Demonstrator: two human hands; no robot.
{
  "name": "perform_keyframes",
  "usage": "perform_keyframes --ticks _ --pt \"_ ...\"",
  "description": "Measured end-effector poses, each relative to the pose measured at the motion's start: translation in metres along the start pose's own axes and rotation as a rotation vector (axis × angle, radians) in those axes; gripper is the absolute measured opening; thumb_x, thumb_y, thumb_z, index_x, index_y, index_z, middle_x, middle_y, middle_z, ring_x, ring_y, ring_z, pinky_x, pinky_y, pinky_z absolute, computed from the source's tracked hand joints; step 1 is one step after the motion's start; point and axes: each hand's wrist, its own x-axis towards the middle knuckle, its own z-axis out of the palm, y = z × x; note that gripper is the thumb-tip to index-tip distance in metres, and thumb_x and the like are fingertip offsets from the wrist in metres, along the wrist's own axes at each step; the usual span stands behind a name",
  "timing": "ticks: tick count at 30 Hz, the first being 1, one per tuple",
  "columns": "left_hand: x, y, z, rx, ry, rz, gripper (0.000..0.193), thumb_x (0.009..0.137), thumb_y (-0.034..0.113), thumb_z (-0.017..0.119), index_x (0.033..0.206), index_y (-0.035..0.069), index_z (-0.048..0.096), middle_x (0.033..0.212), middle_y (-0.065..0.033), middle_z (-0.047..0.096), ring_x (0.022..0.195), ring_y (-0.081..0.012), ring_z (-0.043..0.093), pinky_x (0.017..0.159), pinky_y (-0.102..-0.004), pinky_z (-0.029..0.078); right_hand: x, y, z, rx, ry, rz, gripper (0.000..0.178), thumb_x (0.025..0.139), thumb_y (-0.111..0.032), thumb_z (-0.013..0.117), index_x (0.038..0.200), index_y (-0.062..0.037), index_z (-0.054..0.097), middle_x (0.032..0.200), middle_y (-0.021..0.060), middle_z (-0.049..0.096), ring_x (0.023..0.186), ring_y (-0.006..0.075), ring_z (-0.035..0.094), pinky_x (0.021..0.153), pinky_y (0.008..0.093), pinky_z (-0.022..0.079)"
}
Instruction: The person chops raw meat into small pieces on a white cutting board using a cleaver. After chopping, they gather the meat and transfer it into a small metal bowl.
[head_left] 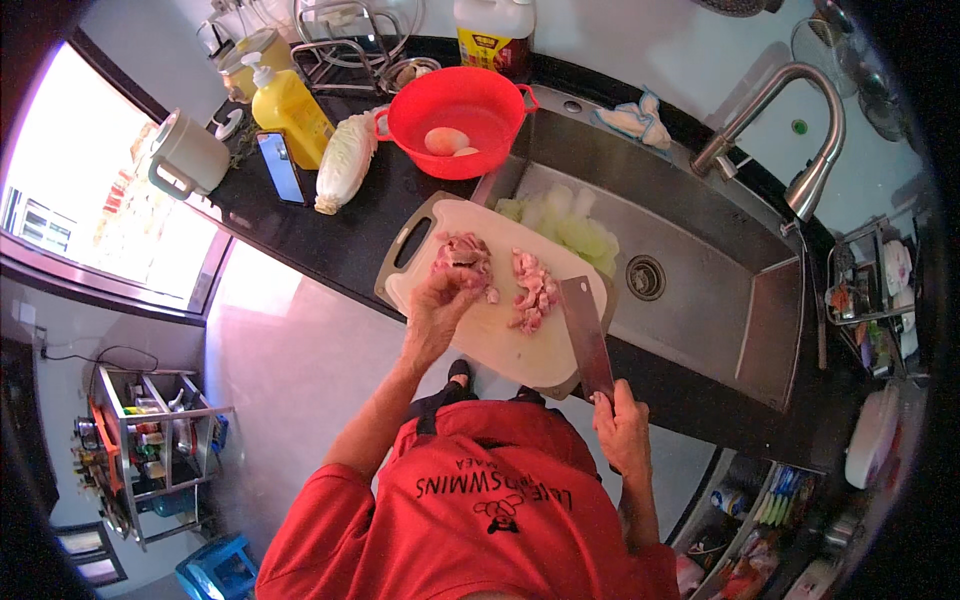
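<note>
Gripped cleaver (588, 345) in right hand (622, 432), closed round it. Curled left hand (437, 312) loosely against meat (463, 252); couldn't tell if pinching any. Had meat in two piles on board (500, 350). Saw pale green leaves (575, 235) in sink (695, 335), left of drain (646, 277); beyond, two pale round items (445, 140) in red basin (415, 108).

Bright window (110, 190) beside pale floor (290, 370)
</note>
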Motion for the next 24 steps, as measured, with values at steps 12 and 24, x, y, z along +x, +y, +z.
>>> perform_keyframes --ticks 12,24 --pt "0.003 -0.023 0.001 1.035 -0.133 0.846 0.020 0.075 0.009 0.065 0.094 0.005 0.063 0.097 -0.0109 0.057 0.093 -0.0318 0.055 0.082 -0.0420 0.047 -0.010 0.000 0.011 0.019 0.038 0.036 0.013 0.091 -0.007 0.052 0.082 -0.0017 0.044 0.057 0.0100 0.055 0.049 0.0195 0.058 0.046 0.0333 0.044" --pt "-0.026 -0.036 0.019 0.223 -0.097 -0.143 0.013 0.087 0.008 0.061 0.099 0.003 0.066 0.086 -0.0074 0.065 0.073 -0.0137 0.059 0.066 -0.0273 0.049 -0.006 0.003 0.006 0.001 0.027 0.013 0.014 0.092 -0.009 0.052 0.083 -0.0017 0.045 0.058 0.0095 0.055 0.050 0.0196 0.058 0.047 0.0341 0.044"
